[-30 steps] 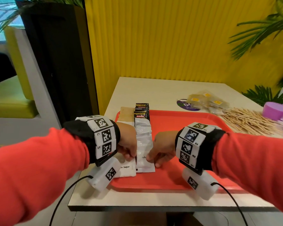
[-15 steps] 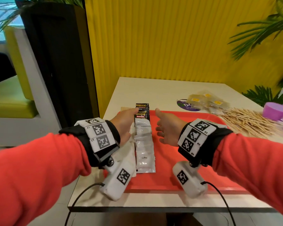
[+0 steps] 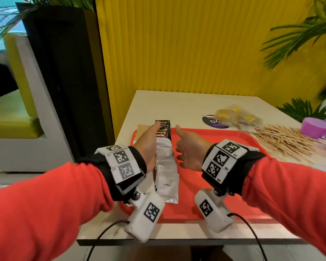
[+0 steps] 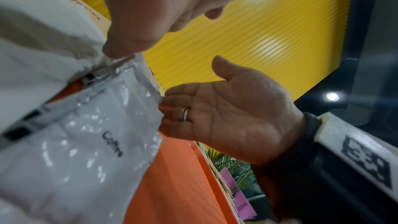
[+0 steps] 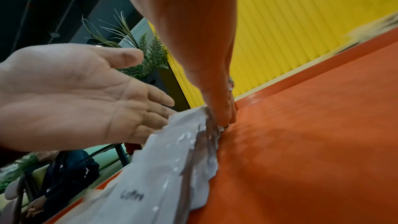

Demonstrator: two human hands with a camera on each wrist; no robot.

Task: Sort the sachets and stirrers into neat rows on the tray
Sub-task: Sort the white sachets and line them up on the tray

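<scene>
Both palms face each other with straight fingers, holding nothing, squaring up the row of white coffee sachets on the left part of the red tray; left hand is against one edge, right hand touching the other; I'd squeeze evenly and gently, or those slippery overlapping packets will probably buckle; stirrers lie piled on the table, unsorted.
</scene>
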